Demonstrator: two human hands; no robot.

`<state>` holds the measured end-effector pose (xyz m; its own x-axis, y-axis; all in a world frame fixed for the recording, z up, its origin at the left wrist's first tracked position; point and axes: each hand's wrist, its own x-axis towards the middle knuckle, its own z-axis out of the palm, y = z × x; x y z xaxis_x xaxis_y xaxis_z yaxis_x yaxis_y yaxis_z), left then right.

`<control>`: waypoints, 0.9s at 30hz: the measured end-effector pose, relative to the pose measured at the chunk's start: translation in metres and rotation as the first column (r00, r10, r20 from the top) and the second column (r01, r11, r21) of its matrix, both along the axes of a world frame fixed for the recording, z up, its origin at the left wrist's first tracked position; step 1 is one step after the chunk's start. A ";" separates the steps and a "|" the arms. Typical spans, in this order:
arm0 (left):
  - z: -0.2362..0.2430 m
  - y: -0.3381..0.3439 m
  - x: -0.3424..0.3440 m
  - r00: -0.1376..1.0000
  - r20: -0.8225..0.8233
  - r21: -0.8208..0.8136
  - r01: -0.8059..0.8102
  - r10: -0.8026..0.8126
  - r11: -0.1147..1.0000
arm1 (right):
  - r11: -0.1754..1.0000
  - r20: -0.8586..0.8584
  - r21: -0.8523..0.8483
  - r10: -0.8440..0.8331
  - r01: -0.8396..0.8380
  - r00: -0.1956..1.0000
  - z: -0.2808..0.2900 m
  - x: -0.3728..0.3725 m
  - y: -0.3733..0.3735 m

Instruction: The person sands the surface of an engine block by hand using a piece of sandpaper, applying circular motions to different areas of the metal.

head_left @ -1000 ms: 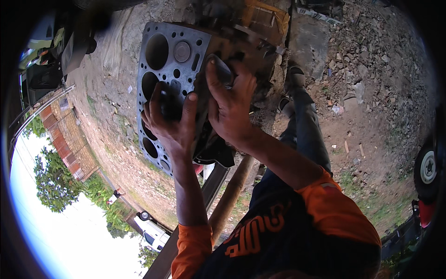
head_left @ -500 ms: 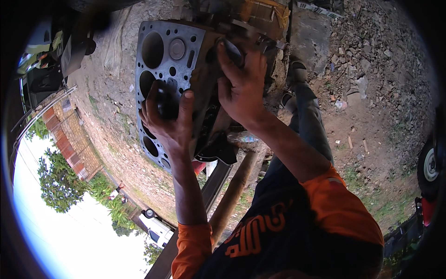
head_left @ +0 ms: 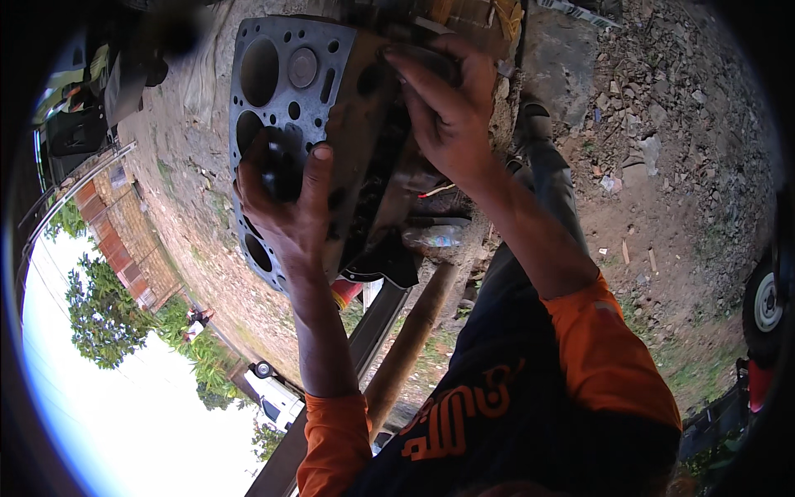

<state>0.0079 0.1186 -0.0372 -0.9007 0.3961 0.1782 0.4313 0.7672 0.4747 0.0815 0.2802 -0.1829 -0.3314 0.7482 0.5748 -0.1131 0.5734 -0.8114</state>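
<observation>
An engine block (head_left: pixel 348 124) lies tilted in front of me, its grey top face pierced by large cylinder bores and smaller holes. My left hand (head_left: pixel 286 211) reaches over that face, thumb and fingers bent around a dark, shiny rounded part (head_left: pixel 284 166) beside the bores; what kind of part it is I cannot make out. Just beyond the block's right side, my right hand (head_left: pixel 455 116) pinches a dark rounded piece (head_left: pixel 429 62), mostly shadowed and partly covered by the fingers.
A wooden pole (head_left: pixel 410 344) and a dark metal beam (head_left: pixel 381 323) run below the block. Near them lie a clear plastic bottle (head_left: pixel 437 236) and a red object (head_left: pixel 345 292). Rubble (head_left: pixel 662 108) covers ground at right. A wheel (head_left: pixel 763 298) stands at the far right.
My right hand has moved up and away from the block's side with the dark piece. In view, the block and my left hand have shifted slightly up and left together.
</observation>
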 end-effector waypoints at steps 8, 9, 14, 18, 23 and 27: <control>0.003 0.006 0.005 0.999 -0.030 -0.072 0.039 -0.041 0.997 | 0.991 -0.080 0.130 0.021 -0.011 0.997 0.007 -0.019 0.007; 0.004 0.006 0.007 0.999 -0.027 -0.081 0.025 -0.027 0.996 | 0.992 -0.090 0.121 0.046 -0.035 0.995 0.013 -0.019 0.006; 0.002 0.006 0.006 1.000 0.003 -0.030 -0.005 0.006 1.000 | 0.984 0.009 0.172 0.052 -0.052 0.999 -0.009 -0.008 0.008; 0.000 0.002 0.004 1.000 -0.016 -0.026 0.006 -0.006 1.000 | 0.972 -0.061 0.226 0.073 -0.057 0.995 0.009 -0.018 0.014; 0.002 0.003 0.001 0.999 -0.040 -0.094 0.016 -0.020 0.995 | 0.978 -0.037 0.203 0.061 -0.052 0.997 -0.003 -0.014 0.017; -0.002 0.001 -0.001 0.998 -0.060 -0.039 0.022 -0.025 0.999 | 0.978 -0.020 0.200 0.062 -0.057 0.998 -0.007 -0.011 0.018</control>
